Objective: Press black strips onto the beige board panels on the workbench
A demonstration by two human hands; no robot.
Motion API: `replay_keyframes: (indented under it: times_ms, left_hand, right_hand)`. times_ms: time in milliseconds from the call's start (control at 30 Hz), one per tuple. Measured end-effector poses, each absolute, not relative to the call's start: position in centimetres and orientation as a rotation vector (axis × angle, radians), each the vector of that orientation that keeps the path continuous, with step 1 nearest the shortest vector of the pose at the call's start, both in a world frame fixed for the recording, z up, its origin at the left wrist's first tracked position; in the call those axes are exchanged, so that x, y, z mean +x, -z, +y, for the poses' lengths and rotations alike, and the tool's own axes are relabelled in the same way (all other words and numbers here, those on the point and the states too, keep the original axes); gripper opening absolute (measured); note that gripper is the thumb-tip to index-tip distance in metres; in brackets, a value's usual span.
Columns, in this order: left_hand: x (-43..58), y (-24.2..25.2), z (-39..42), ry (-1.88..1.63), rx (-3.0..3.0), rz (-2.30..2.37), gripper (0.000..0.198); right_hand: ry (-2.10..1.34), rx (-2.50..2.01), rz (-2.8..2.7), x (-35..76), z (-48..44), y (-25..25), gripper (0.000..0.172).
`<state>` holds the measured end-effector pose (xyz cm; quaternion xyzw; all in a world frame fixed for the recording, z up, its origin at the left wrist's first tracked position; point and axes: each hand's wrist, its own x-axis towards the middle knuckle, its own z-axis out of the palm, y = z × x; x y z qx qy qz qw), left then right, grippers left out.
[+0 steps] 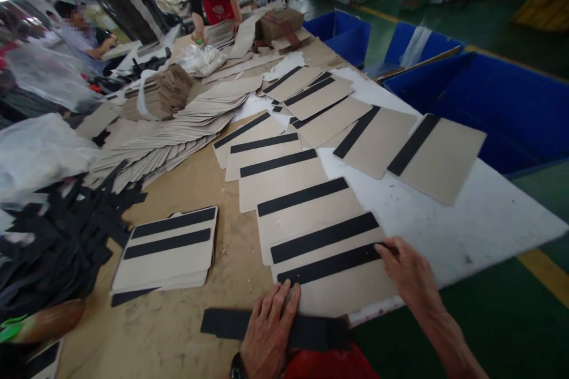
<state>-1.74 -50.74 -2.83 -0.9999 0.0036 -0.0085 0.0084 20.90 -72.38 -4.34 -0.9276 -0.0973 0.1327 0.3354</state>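
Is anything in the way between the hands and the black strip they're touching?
Nothing that I can see. The left hand touches the black strip at its left end, the right hand at its right. It lies across the nearest beige board.

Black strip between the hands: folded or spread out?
Spread out: the strip lies straight across the board, left hand at one end, right hand at the other.

The person's bare left hand [271, 323] is lean, with long fingers and ridged knuckles; a black, rounded wristband [237, 365] sits at its wrist; the bare right hand [411, 272] joins a slim, uncovered forearm [448, 337]; red fabric clothing [331, 365] shows below, its cut hidden.
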Motion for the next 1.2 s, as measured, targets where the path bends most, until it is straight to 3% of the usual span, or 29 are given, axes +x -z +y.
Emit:
replay_keyframes:
  times_ms: [200,633,1200]
  left_hand:
    - [-1.58,2.89,-50.73,0.088,-3.149,-0.036,0.052]
    - [-1.92,3.43,-50.36,0.002,-3.138,-0.031,0.066]
    - [-1.53,2.61,-50.09,-0.090,-3.058,0.056,0.067]
  right_hand:
    - [-0.301,-2.406,-0.294,20.75,-72.32,4.29,0.018]
    - [-0.248,-2.441,-0.298,20.78,-71.82,4.32,0.014]
    - [-0.207,-2.623,-0.313,20.62,-71.37,3.94,0.015]
